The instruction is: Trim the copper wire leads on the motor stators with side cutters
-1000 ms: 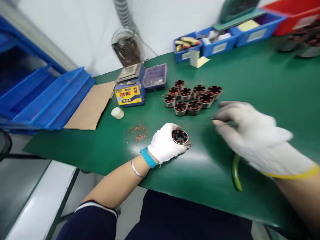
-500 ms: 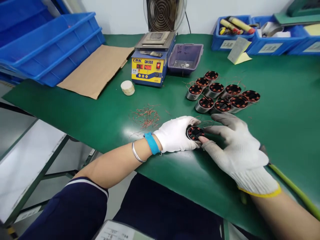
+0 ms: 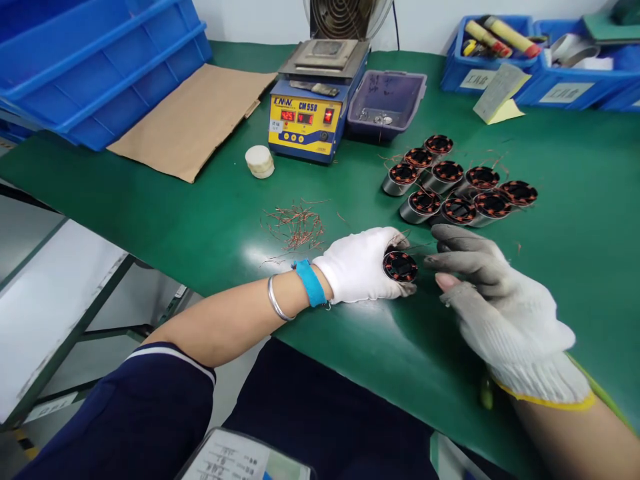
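My left hand (image 3: 367, 267), in a white glove, is closed around a motor stator (image 3: 400, 267) with a black face and copper windings, turned up toward me. Thin wires stick out of its far side. To its right, my right hand (image 3: 493, 293), in a knitted glove with dirty fingers and a bare thumb tip, hovers apart from the stator with fingers and thumb spread. Beneath that hand and wrist, a tool's green handle (image 3: 486, 392) partly shows; its head is hidden. Beyond both hands stands a group of similar stators in metal cylinders (image 3: 420, 205).
Copper wire scraps (image 3: 300, 227) lie left of the stators. Behind are a round white block (image 3: 260, 162), a yellow-blue CM 558 heater unit (image 3: 305, 127), a purple bin (image 3: 420, 100) and cardboard (image 3: 195, 120). Blue crates (image 3: 120, 80) stand left, blue tool boxes (image 3: 455, 77) back right.
My right hand has drawn back to the right, its thumb leaving the stator. The left hand still grips the stator, now with its face fully showing. The whole view has shifted slightly.
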`<state>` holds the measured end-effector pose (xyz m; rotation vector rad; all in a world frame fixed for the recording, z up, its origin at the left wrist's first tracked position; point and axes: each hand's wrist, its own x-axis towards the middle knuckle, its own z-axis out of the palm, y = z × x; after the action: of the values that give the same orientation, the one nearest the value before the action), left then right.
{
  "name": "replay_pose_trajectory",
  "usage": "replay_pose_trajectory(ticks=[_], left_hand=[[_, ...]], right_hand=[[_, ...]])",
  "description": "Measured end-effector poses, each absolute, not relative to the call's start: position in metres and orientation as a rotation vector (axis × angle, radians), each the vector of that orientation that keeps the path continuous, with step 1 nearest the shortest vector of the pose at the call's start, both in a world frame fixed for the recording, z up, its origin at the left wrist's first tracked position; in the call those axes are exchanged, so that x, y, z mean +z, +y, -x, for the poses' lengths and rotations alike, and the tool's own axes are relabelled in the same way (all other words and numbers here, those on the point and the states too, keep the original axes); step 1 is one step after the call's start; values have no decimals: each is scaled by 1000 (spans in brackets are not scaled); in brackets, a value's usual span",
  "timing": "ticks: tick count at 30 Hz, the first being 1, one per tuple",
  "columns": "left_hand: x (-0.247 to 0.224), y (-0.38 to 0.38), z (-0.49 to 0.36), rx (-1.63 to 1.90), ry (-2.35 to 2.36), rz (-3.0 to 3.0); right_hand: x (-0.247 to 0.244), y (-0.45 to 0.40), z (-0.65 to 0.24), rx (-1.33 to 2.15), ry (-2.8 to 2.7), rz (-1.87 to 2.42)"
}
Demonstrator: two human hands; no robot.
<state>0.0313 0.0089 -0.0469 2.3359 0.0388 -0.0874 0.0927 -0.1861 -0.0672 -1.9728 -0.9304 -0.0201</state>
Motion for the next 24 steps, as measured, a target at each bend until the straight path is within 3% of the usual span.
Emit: replay_pose_trajectory(ticks=[17, 24], left_hand=[[-52, 10, -31, -33, -2, -2310], [-50, 10, -30, -82, 14, -2292]], right_hand=[[-73, -182, -102, -166, -1207, 2084], [-65, -176, -97, -263, -745, 2222]])
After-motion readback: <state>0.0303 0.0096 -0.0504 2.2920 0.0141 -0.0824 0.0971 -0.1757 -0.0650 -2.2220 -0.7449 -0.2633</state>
